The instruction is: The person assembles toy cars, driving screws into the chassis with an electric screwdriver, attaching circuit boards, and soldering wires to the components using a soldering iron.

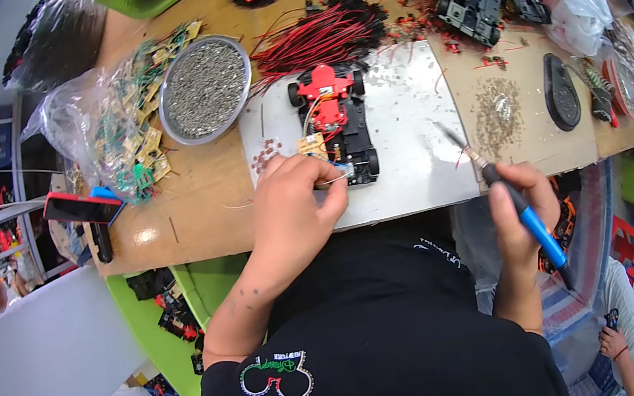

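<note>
Chassis (pixel 357 133), seemingly steadied by left hand (pixel 291 202) pinching thin wire (pixel 337 179); soldering iron (pixel 540 229), gripped pen-fashion in right hand (pixel 516 232), presumably for control.

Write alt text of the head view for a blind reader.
A person's left hand is at the near end of a red-black toy car chassis on a pale sheet; the right hand holds a blue-handled soldering iron away from it. Beyond lie red wires and a bowl of silvery parts.

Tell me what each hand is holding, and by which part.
The right hand holds the soldering iron by its blue-and-black handle. The left hand is at the car chassis; what it grips there cannot be told.
</note>
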Demonstrator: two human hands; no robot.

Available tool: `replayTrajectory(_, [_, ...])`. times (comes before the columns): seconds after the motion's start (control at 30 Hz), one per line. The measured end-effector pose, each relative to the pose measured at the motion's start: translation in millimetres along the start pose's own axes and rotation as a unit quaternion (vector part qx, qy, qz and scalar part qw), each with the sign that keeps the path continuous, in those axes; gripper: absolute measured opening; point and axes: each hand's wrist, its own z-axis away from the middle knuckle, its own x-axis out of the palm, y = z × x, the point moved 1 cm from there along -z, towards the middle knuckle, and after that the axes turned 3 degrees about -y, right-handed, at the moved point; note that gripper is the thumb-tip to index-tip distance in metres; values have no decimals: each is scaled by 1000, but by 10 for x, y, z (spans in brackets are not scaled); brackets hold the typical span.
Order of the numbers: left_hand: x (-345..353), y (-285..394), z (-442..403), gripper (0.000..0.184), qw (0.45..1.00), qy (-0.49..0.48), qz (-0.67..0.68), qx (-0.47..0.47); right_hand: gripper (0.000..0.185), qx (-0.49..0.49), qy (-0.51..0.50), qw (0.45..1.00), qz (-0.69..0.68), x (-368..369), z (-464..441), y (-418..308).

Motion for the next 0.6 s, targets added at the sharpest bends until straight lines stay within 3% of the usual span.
replayTrajectory(0.2, [16,5,-3,7,1000,11,-18,13,23,-107,-145,983,-44,335,-15,-177])
replayTrajectory(0.6, [38,10,2,9,999,23,-31,17,23,-112,-159,980,-46,475,8,-165])
